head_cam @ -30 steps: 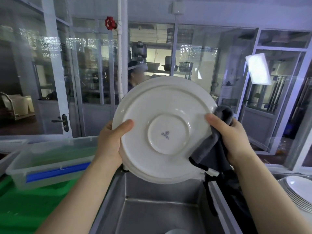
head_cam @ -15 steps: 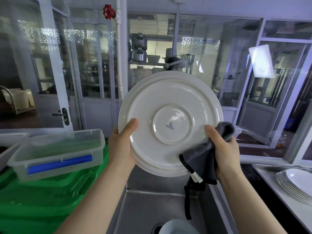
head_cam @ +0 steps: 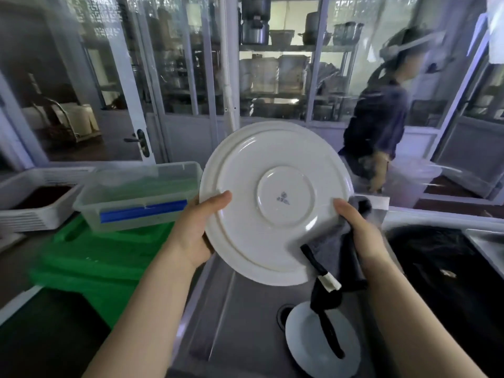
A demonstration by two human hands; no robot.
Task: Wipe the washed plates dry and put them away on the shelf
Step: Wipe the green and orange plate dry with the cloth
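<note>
I hold a large white plate point(head_cam: 275, 203) upright over the steel sink point(head_cam: 240, 317), its underside with the round foot and blue maker's mark facing me. My left hand point(head_cam: 196, 227) grips its left rim, thumb across the back. On the lower right rim my right hand point(head_cam: 360, 230) grips the plate through a dark grey cloth point(head_cam: 346, 257), thumb on the back. The cloth's black loop with a white tag hangs down. A second white plate point(head_cam: 308, 336) lies in the sink basin near the drain.
To the left, a clear plastic box with a blue clip point(head_cam: 139, 197) sits on a green crate point(head_cam: 95, 257); a white basket point(head_cam: 35, 197) stands further left. A dark basin point(head_cam: 447, 268) lies right. Behind glass partitions a person point(head_cam: 379, 124) walks past metal shelving.
The view has tilted down and the plate sits lower in frame. My right hand with the cloth has slid down round the plate's right rim. The person behind the glass has moved right.
</note>
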